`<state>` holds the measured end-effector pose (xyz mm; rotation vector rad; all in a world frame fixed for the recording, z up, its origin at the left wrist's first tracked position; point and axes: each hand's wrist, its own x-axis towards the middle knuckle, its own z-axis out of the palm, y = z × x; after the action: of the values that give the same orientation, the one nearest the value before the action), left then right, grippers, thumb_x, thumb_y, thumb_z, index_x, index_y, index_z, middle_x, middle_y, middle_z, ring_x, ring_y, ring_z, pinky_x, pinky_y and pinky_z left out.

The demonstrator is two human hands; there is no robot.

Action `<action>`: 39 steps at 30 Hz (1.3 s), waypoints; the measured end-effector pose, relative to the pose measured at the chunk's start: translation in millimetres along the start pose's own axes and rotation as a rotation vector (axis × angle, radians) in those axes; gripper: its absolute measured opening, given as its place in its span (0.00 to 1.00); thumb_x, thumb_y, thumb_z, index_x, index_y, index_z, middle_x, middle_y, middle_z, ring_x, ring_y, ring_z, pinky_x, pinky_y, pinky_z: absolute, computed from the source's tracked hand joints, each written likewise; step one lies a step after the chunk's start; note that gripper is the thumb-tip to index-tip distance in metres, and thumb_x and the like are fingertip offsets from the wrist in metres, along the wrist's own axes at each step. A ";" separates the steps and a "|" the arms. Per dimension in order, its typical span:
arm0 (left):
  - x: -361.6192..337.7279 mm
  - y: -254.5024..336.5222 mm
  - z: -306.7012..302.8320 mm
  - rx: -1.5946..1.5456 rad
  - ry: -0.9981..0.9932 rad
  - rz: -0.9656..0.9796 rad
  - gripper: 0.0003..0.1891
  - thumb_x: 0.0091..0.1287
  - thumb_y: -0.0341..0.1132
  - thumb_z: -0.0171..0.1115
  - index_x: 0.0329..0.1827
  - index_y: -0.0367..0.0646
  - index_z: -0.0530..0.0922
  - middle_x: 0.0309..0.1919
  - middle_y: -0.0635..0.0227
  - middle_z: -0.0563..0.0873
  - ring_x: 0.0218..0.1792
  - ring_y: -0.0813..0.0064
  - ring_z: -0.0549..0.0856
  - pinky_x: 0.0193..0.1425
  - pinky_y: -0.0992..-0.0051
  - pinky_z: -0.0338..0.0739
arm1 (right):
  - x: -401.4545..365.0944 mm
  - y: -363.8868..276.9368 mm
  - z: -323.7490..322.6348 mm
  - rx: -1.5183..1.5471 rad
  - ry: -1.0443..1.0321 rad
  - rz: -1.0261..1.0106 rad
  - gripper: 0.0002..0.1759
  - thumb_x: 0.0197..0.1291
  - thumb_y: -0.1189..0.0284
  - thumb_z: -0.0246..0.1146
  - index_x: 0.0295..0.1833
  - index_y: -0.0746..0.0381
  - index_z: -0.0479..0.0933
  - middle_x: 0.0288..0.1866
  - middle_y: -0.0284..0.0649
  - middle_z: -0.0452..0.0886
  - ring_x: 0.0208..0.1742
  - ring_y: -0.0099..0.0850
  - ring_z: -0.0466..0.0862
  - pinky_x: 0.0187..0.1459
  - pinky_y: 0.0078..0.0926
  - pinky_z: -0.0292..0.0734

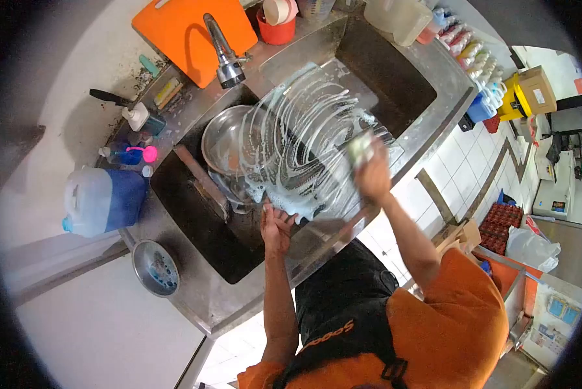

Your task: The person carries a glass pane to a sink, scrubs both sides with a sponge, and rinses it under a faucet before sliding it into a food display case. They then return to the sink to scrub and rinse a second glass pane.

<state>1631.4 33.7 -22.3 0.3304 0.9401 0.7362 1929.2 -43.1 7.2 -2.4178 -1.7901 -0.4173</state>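
A large clear sheet or lid (304,139), streaked with white suds, lies tilted over the sink's middle divider. My left hand (276,228) is at its near left edge, fingers curled at the rim. My right hand (373,170), blurred by motion, presses a pale sponge (361,149) on the right part of the sudsy surface. Under and beside the clear piece, a round steel bowl (229,142) sits in the left basin (239,253). A brown bar (200,178) leans in that basin, left of the bowl.
A faucet (226,58) hangs over the back, before an orange board (187,39). At the left stand a blue-filled jug (106,198), a soap bottle (142,118) and a small pan (156,267). Several bottles (472,55) line the right back.
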 end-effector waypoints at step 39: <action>-8.6 -8.7 8.1 0.065 0.202 0.095 0.21 0.66 0.21 0.60 0.62 0.29 0.67 0.43 0.58 0.81 0.42 0.66 0.85 0.52 0.53 0.87 | 199.1 -135.1 34.6 0.377 -0.301 -0.240 0.28 0.57 0.70 0.66 0.64 0.63 0.74 0.64 0.52 0.75 0.72 0.48 0.68 0.77 0.52 0.49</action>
<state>1638.5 21.8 -17.3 0.3645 1.1466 0.8388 1859.9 189.6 19.2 -2.0973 -2.0604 0.2652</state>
